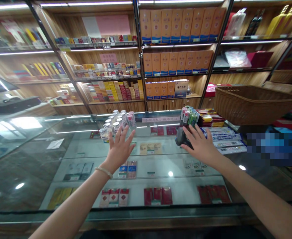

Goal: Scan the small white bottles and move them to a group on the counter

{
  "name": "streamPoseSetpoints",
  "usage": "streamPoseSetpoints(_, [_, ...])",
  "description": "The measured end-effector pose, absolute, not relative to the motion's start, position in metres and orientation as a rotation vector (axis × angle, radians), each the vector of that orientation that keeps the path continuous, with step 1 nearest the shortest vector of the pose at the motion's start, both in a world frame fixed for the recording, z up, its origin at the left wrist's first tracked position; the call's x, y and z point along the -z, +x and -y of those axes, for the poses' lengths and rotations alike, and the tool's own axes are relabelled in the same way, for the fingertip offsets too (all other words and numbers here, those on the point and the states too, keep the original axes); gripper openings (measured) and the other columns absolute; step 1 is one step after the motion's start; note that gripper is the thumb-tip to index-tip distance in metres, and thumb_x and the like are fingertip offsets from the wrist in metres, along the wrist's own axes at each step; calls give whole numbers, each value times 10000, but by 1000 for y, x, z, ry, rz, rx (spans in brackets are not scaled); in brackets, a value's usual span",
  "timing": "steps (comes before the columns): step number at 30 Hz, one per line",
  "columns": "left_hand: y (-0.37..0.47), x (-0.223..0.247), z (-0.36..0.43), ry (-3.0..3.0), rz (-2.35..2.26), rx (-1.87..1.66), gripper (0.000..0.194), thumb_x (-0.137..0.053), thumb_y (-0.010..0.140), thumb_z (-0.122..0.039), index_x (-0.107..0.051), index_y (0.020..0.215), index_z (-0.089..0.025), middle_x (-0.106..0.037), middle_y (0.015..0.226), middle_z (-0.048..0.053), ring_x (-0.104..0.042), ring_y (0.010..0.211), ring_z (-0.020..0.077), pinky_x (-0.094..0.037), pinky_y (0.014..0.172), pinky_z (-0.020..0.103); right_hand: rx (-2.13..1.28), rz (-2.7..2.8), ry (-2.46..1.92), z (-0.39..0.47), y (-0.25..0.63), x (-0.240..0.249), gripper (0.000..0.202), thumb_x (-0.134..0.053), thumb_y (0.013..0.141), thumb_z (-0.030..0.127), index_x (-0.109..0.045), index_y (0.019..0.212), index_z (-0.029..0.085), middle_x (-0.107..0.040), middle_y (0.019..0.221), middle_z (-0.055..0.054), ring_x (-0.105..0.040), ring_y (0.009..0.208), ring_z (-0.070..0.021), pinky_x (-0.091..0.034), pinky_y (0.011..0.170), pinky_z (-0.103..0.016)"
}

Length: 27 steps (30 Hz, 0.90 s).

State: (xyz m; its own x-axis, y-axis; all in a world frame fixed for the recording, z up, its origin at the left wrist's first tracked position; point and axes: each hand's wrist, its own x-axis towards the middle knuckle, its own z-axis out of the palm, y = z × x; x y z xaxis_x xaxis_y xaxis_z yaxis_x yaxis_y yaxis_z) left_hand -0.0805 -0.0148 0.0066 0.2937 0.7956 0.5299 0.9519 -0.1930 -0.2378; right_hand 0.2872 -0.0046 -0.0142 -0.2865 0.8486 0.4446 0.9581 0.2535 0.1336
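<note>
My left hand (119, 146), with a pale bracelet on its wrist, is held over a glass display counter (160, 184) with its fingers spread. Just beyond its fingertips stands a cluster of small clear jars or bottles (106, 130) with pale lids, and beside them pink-topped cylinders (131, 118). My right hand (199, 142) is also spread, partly in front of a dark rounded object (181, 136) whose kind I cannot make out. Whether it touches that object is unclear. Behind it stand green and pink cylinders (192, 117). Neither hand holds anything.
A wicker basket (257, 106) stands at the right, near blue-and-white packets (226, 136) and red-and-yellow packs (211, 117). Cigarette packs (158, 196) lie under the glass. Shelves with orange boxes (177, 25) line the back wall. A paper slip (55, 143) lies left.
</note>
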Motion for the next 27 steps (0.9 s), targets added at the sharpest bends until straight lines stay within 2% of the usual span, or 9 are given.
streamPoseSetpoints(6, [-77,-11,18,-2144,1454,334,500,-506,977,-300,-540,1473,-256,-452,1593,124,-283,1539,339,-72,1263,634,518,2270,-1699,6,292,18,766,-301,984,652,-345,1588,183,-390,1616,-178,-264,1521,-379,-112,1204,-667])
streamPoseSetpoints(11, [-75,-14,11,-2191,1389,341,459,-537,959,-272,-604,1413,-293,-486,1571,104,-312,1528,333,-84,1268,625,486,2279,-1745,7,290,13,766,-315,982,646,-385,1571,162,-366,1627,-183,-256,1527,-384,-126,1205,-667])
streamPoseSetpoints(15, [-56,-21,-1,-2205,1371,440,464,-577,941,-319,-613,1403,-302,-471,1584,92,-284,1539,336,-74,1271,622,461,2292,-1744,8,288,10,792,-336,976,651,-394,1563,122,-343,1632,-202,-225,1536,-402,-115,1206,-675])
streamPoseSetpoints(21, [-4,-29,-23,-2213,1355,460,471,-538,971,-396,-596,1422,-272,-417,1616,111,-241,1552,350,-80,1261,636,437,2287,-1748,10,288,6,767,-376,976,628,-419,1550,122,-342,1632,-200,-236,1531,-409,-137,1199,-682])
streamPoseSetpoints(27, [42,-35,-51,-2273,1320,516,488,-551,967,-370,-573,1445,-275,-397,1625,121,-245,1546,352,-74,1259,636,458,2271,-1732,11,287,5,760,-374,977,623,-437,1538,113,-361,1619,-214,-253,1525,-406,-121,1202,-674])
